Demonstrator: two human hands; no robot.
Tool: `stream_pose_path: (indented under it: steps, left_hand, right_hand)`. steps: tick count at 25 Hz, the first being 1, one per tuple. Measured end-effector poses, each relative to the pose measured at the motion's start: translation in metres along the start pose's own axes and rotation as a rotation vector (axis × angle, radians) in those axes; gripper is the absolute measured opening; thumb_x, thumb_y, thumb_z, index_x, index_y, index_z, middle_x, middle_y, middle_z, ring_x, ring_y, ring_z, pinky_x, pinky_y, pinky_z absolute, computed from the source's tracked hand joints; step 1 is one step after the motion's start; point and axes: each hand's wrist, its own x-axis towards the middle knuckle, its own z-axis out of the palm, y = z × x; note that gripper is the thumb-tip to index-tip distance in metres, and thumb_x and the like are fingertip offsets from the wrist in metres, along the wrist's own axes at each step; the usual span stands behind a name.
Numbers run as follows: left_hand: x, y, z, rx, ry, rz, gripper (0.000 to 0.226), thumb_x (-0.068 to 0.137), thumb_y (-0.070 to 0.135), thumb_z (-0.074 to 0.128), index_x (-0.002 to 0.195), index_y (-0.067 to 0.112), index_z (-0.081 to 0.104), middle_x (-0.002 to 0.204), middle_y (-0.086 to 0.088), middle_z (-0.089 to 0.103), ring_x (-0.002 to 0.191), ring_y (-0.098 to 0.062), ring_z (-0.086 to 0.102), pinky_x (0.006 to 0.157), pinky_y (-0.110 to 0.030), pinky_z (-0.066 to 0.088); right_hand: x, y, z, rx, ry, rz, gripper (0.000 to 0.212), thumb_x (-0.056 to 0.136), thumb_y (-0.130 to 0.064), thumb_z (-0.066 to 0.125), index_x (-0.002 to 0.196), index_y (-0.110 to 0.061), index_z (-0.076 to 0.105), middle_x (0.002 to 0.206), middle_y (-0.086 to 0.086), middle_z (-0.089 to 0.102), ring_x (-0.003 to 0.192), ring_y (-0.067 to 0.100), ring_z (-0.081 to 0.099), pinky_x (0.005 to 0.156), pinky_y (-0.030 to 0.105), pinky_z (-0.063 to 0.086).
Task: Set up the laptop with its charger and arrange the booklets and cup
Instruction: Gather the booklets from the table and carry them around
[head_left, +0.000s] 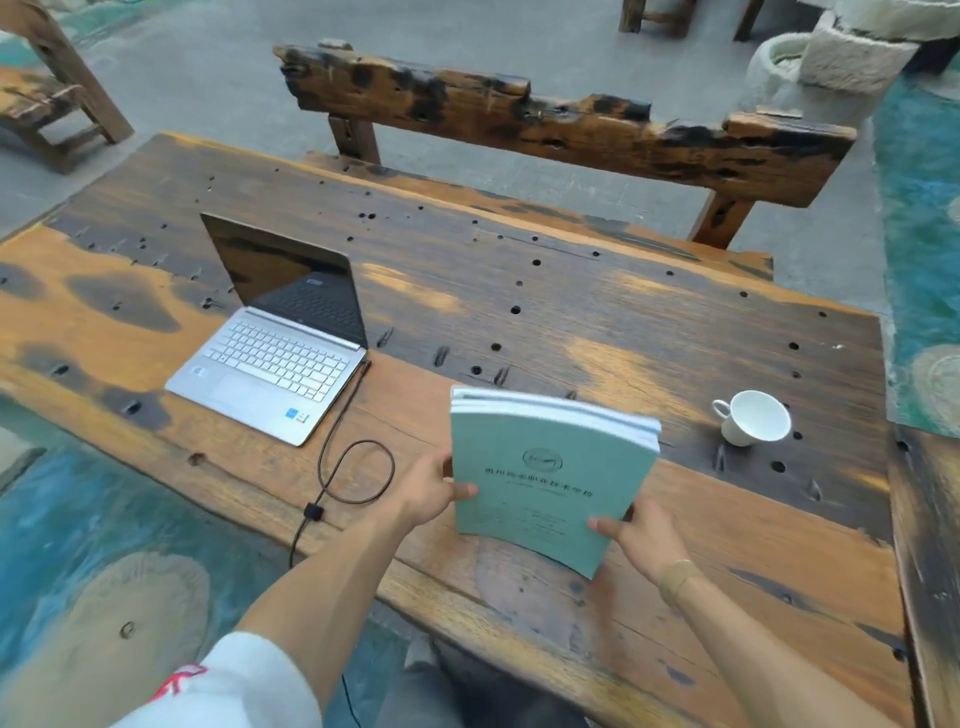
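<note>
1. The table (519, 291) is rough, weathered wood, pitted with dark holes; a charred bench (561, 130) stands behind it.
2. A silver laptop (270, 358) sits open at left, its cable (353, 467) looped beside it.
3. Pale green booklets (545, 483), stacked, stand tilted near the front edge, gripped by the left hand (431, 488) and right hand (644, 535).
4. A white cup (753, 418) lies tipped at right.

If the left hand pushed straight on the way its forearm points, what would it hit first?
The left hand points up and right, already gripping the booklets' left edge, so they come first. Beyond them the bare table looks free; the cup seems off that line, though depth is unclear.
</note>
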Motion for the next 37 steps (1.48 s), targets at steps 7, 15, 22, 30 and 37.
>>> stream_pose_path:
  steps: [7,15,22,30,37]
  left_hand:
    - [-0.046,-0.012,-0.047,-0.251,0.058,-0.082,0.046,0.091,0.008,0.067,0.132,0.016,0.049,0.124,-0.012,0.064,0.110,-0.027,0.066,0.093,-0.047,0.054]
    - [-0.168,-0.100,-0.140,-0.435,0.329,-0.143,0.041,0.090,0.016,0.069,0.127,0.015,0.053,0.098,0.001,0.075,0.087,-0.017,0.073,0.063,-0.033,0.057]
    - [-0.327,-0.205,-0.163,-0.632,0.650,-0.196,0.039,0.091,0.019,0.068,0.127,0.015,0.052,0.113,0.000,0.071,0.088,-0.016,0.070,0.073,-0.038,0.058]
    - [-0.482,-0.284,-0.147,-0.857,0.974,-0.203,0.038,0.091,0.017,0.067,0.128,0.014,0.056,0.116,-0.008,0.069,0.089,-0.022,0.065,0.087,-0.047,0.055]
    - [-0.561,-0.327,-0.147,-0.943,1.137,-0.206,0.033,0.089,0.019,0.069,0.120,0.020,0.058,0.108,-0.003,0.074,0.084,-0.018,0.071,0.068,-0.036,0.060]
  right_hand:
    - [0.009,-0.057,0.019,0.098,-0.253,-0.096,0.026,0.082,-0.007,0.074,0.102,-0.022,0.067,0.103,0.001,0.076,0.085,0.014,0.074,0.069,0.032,0.060]
    - [-0.044,-0.135,0.141,0.057,-0.589,-0.195,0.023,0.088,-0.010,0.067,0.108,-0.021,0.065,0.102,-0.005,0.076,0.084,0.014,0.075,0.062,0.030,0.059]
    - [-0.146,-0.182,0.271,-0.019,-0.760,-0.301,0.026,0.088,-0.006,0.065,0.114,-0.011,0.063,0.109,0.007,0.073,0.093,0.025,0.071,0.078,0.037,0.057]
    - [-0.276,-0.199,0.379,-0.154,-0.915,-0.370,0.017,0.091,-0.018,0.065,0.107,-0.014,0.064,0.099,0.001,0.076,0.081,0.019,0.074,0.060,0.027,0.051]
    - [-0.342,-0.212,0.441,-0.228,-1.064,-0.463,0.015,0.089,-0.015,0.064,0.104,-0.012,0.067,0.099,0.003,0.077,0.086,0.023,0.075,0.070,0.034,0.056]
